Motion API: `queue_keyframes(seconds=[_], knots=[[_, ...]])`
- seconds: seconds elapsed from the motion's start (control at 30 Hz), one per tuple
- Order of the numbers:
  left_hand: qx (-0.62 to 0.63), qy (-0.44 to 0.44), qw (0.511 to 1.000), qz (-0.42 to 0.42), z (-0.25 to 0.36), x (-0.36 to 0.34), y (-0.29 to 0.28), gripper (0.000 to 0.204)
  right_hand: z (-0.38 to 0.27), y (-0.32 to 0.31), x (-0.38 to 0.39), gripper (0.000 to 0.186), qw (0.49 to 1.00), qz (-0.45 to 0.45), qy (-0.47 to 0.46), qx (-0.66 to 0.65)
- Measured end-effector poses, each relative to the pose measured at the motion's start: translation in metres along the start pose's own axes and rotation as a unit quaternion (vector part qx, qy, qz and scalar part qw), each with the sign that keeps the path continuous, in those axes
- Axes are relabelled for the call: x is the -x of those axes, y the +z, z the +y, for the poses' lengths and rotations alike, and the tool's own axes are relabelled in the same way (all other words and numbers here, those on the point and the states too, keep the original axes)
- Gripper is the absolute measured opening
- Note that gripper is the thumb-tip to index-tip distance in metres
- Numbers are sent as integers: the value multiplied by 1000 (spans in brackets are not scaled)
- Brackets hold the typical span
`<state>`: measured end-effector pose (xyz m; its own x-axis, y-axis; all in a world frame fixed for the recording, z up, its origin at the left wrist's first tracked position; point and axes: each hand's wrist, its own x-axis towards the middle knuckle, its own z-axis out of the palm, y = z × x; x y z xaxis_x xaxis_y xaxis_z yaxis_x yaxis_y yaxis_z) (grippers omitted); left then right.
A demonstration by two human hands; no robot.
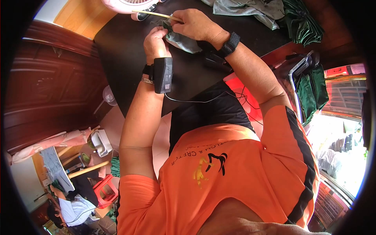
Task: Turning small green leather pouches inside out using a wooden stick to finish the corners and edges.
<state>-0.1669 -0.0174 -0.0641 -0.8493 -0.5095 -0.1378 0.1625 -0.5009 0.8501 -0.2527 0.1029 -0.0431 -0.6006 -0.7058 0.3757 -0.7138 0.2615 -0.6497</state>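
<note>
Over the black table [117, 51], my right hand [197, 25] is closed around a thin, pale wooden stick [154, 14], which points out to the left. Close beside it, the fingers of my left hand [155, 42] pinch a small green and grey cloth piece [182, 42]. The cloth's grey part hangs beneath my right hand. My right fingertips are near its dark green edge, but I cannot tell whether they also hold it. A black box-shaped device [163, 75] is strapped to my left wrist, and a black band [230, 44] is around my right.
A pink fan [131, 6] stands at the table's far left edge. Grey cloth [250, 11] and a stack of dark green pieces [301, 23] lie at the far right. A cable [196, 101] runs from the wrist device. Another person [76, 209] works at lower left, near a red stool [105, 191].
</note>
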Motion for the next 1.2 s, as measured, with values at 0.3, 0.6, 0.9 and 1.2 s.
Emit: queue_keyframes(seconds=[0.3,0.6,0.9,1.2], knots=[[-6,28,998,-61,0,-2,-4,7,-10,-5,0,22,975,-84,95,-184],[22,-24,999,-28,8,7,6,5,-5,-2,0,19,981,-72,89,-155],[-45,4,999,-11,11,5,3,7,-10,-6,2,22,978,-75,88,-176],[-40,48,998,4,5,13,8,8,-6,1,1,23,979,-46,104,-167]])
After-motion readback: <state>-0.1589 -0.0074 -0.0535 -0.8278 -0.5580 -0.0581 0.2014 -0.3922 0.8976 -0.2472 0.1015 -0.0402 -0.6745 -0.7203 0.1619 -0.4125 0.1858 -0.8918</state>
